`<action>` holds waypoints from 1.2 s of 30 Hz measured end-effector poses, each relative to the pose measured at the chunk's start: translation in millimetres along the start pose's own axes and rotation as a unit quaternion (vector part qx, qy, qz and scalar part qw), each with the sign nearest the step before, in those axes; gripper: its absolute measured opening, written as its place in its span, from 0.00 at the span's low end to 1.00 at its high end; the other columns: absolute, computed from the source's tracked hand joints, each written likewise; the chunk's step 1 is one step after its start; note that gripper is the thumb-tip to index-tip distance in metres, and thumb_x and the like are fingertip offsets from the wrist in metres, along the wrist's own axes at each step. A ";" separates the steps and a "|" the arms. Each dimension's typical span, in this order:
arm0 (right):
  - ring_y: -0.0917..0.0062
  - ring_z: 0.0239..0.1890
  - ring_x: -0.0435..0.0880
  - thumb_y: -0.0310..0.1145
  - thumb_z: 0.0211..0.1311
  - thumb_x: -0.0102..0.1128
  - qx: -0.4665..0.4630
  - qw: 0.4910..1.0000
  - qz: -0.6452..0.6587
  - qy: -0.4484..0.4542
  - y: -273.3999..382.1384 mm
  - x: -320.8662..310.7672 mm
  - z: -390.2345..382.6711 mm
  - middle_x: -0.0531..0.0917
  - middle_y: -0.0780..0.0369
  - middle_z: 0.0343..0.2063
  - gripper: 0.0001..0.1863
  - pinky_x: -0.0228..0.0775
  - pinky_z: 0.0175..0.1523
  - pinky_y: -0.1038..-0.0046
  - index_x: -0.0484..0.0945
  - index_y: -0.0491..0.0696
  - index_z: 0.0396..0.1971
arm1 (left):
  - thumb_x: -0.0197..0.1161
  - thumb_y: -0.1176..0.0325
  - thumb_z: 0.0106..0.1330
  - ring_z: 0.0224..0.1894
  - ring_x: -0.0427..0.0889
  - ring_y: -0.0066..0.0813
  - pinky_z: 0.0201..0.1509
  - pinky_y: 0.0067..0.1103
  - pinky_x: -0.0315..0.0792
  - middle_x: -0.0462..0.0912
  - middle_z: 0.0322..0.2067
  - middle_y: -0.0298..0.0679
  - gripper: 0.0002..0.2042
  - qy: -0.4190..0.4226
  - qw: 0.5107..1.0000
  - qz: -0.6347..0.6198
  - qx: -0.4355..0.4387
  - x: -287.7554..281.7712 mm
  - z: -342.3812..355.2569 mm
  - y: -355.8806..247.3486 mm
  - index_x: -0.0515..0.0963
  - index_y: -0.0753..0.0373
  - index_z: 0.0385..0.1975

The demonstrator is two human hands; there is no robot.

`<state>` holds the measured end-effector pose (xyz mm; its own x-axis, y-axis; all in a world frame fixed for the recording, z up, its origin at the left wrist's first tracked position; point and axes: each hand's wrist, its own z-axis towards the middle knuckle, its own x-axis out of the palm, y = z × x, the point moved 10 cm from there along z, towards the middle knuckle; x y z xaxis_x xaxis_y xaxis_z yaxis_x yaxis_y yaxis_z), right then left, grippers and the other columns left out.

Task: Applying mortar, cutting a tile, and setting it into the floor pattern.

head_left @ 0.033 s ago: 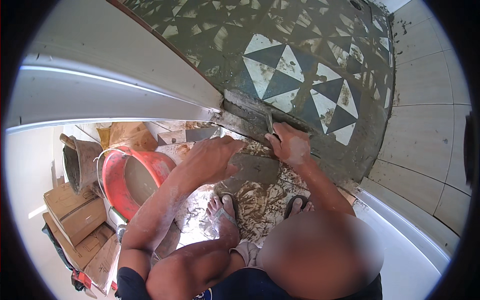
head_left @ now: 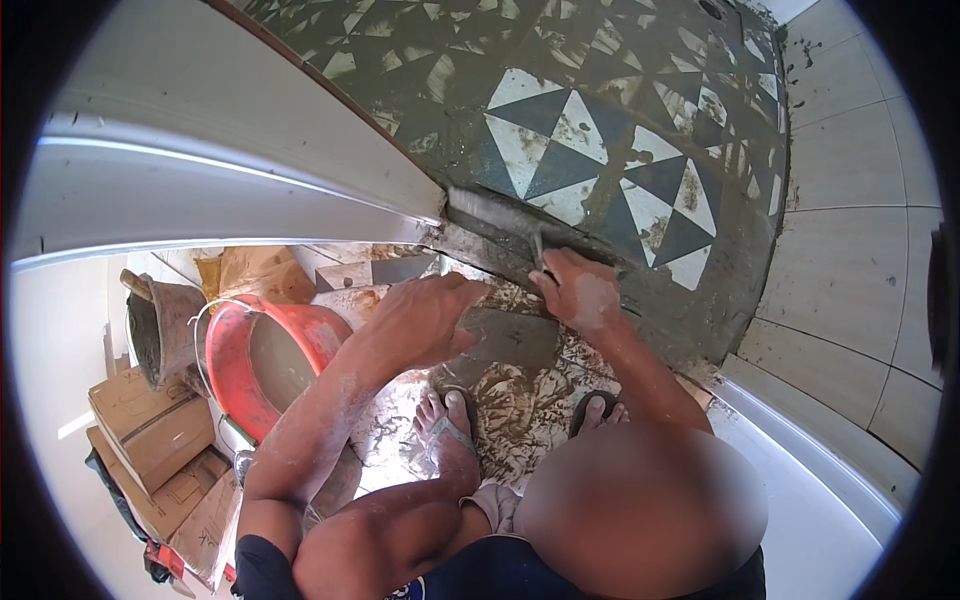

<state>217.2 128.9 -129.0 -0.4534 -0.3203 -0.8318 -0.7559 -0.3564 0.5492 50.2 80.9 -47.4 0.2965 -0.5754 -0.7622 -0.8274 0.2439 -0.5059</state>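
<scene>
My right hand [head_left: 582, 292] grips the handle of a trowel [head_left: 538, 240], whose blurred blade [head_left: 493, 212] lies along the grey, mortar-covered threshold strip [head_left: 470, 245]. My left hand [head_left: 420, 315] is held with fingers loosely curved and apart, beside a dark grey rectangular piece [head_left: 515, 342] on the messy floor; whether it touches this piece is unclear. Beyond the threshold spreads a floor of black and white triangle-patterned tiles [head_left: 665, 215], smeared with grey mortar.
At left are a red bucket of murky liquid [head_left: 225, 355], a mortar-caked bucket [head_left: 165, 335] and cardboard boxes [head_left: 145, 420]. A white door frame [head_left: 200, 175] borders the upper left, a tiled wall [head_left: 840, 260] the right. My sandalled feet [head_left: 450, 430] are below my hands; a blurred oval covers the lower right.
The trowel in my right hand has shifted slightly and its blade is more blurred. My left hand has stayed nearly still.
</scene>
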 end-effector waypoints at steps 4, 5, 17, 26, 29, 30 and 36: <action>0.50 0.41 0.86 0.47 0.70 0.62 0.007 1.000 -0.003 0.020 -2.5 1.6 3.0 0.85 0.54 0.39 0.17 0.78 0.44 0.51 0.78 0.47 0.42 | 0.71 0.62 0.61 0.52 0.85 0.54 0.57 0.43 0.78 0.83 0.51 0.52 0.29 0.024 1.000 -0.011 -0.016 3.5 1.3 2.2 0.75 0.59 0.64; 0.48 0.41 0.85 0.47 0.70 0.62 0.011 1.000 0.011 0.001 -3.0 -2.2 4.2 0.85 0.52 0.38 0.18 0.77 0.44 0.51 0.78 0.46 0.43 | 0.71 0.62 0.61 0.52 0.85 0.54 0.56 0.43 0.79 0.84 0.51 0.52 0.29 0.025 1.000 -0.011 -0.015 3.7 0.6 1.4 0.75 0.59 0.64; 0.49 0.45 0.86 0.47 0.72 0.59 0.040 0.999 -0.004 0.000 -7.9 -13.4 42.2 0.86 0.52 0.41 0.19 0.78 0.49 0.50 0.78 0.44 0.43 | 0.72 0.64 0.59 0.51 0.85 0.55 0.54 0.45 0.80 0.84 0.53 0.48 0.30 0.031 0.999 -0.008 -0.016 6.3 3.7 1.0 0.75 0.56 0.64; 0.50 0.44 0.86 0.46 0.72 0.59 0.030 0.998 0.001 0.055 -8.5 0.9 45.5 0.85 0.51 0.40 0.18 0.78 0.48 0.51 0.78 0.44 0.42 | 0.72 0.63 0.60 0.52 0.84 0.55 0.55 0.44 0.79 0.83 0.54 0.48 0.30 0.040 0.999 -0.025 -0.016 10.6 8.6 7.0 0.75 0.57 0.64; 0.50 0.44 0.86 0.45 0.71 0.60 0.026 0.997 0.002 0.071 -6.5 2.5 45.7 0.85 0.51 0.39 0.17 0.78 0.48 0.51 0.78 0.44 0.42 | 0.72 0.63 0.59 0.52 0.84 0.55 0.55 0.44 0.79 0.83 0.54 0.48 0.30 0.051 0.998 -0.027 -0.022 13.0 12.5 9.7 0.75 0.57 0.65; 0.49 0.42 0.85 0.46 0.71 0.61 0.021 0.997 0.002 0.077 -4.6 2.2 45.9 0.85 0.51 0.38 0.18 0.77 0.46 0.50 0.78 0.44 0.41 | 0.72 0.63 0.60 0.52 0.84 0.55 0.55 0.44 0.80 0.83 0.54 0.48 0.30 0.047 0.998 -0.027 -0.020 12.5 13.6 9.4 0.75 0.57 0.65; 0.51 0.43 0.87 0.44 0.71 0.59 0.030 0.998 0.021 0.042 -5.8 -13.9 54.3 0.87 0.52 0.40 0.17 0.79 0.49 0.51 0.79 0.44 0.43 | 0.72 0.64 0.60 0.50 0.84 0.57 0.55 0.44 0.79 0.83 0.52 0.53 0.30 0.038 0.998 -0.040 -0.015 11.5 20.2 13.3 0.75 0.57 0.65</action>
<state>202.3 183.1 -125.0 -0.4452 -0.4074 -0.7974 -0.7650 -0.2897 0.5752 52.2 93.3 -71.1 0.3265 -0.6497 -0.6865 -0.8169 0.1714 -0.5508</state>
